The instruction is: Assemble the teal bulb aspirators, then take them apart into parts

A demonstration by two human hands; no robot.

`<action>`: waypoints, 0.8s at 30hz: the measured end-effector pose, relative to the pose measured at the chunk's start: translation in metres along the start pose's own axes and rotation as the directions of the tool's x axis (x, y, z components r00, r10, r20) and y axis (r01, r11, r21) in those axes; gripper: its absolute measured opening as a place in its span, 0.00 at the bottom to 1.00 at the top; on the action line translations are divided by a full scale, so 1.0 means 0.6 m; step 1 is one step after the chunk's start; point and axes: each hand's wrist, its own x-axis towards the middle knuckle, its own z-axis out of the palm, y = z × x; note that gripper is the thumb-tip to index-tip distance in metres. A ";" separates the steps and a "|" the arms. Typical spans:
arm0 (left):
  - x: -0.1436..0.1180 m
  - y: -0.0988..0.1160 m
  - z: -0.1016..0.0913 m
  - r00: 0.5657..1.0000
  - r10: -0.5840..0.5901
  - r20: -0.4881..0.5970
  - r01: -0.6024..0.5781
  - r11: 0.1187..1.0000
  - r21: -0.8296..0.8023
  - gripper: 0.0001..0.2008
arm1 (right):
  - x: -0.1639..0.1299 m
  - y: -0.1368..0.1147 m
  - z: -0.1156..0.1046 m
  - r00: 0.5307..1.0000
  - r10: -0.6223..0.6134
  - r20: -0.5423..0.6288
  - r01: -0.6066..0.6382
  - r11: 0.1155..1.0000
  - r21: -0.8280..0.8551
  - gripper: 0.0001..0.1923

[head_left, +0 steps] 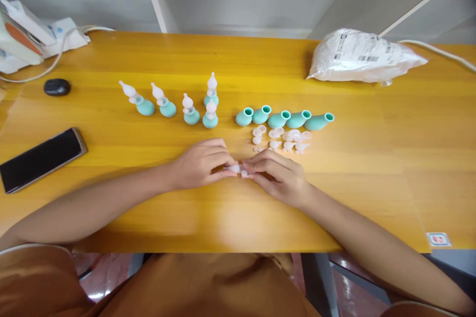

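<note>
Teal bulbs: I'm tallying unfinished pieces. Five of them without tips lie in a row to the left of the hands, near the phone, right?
Not quite. The head view shows the five open teal bulbs lying in a row right of centre, just beyond the right hand. The phone is far off on the left side of the table.

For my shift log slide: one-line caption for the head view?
Both hands, left hand and right hand, pinch a small clear part together between teal bulbs and a wooden table edge.
</note>
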 end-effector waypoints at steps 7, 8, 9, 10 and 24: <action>-0.003 -0.006 0.001 0.998 0.055 0.028 -0.058 0.993 0.101 0.08 | 0.000 -0.001 0.005 1.000 0.029 0.000 -0.029 0.999 0.038 0.14; -0.003 -0.006 0.001 0.998 0.060 0.036 -0.064 0.991 0.119 0.08 | 0.000 -0.001 0.006 0.999 0.042 -0.001 -0.042 0.998 0.046 0.14; -0.004 -0.006 0.000 0.997 0.064 0.039 -0.069 0.988 0.135 0.08 | 0.000 -0.001 0.008 0.998 0.057 -0.007 -0.056 0.997 0.054 0.14; -0.003 -0.006 -0.001 0.997 0.070 0.036 -0.075 0.986 0.152 0.08 | 0.001 -0.002 0.009 0.997 0.075 -0.017 -0.073 0.995 0.065 0.14; 0.002 0.001 -0.008 0.999 0.012 -0.053 -0.010 0.999 0.041 0.05 | 0.011 -0.001 0.008 0.998 0.051 -0.031 -0.049 0.997 0.063 0.13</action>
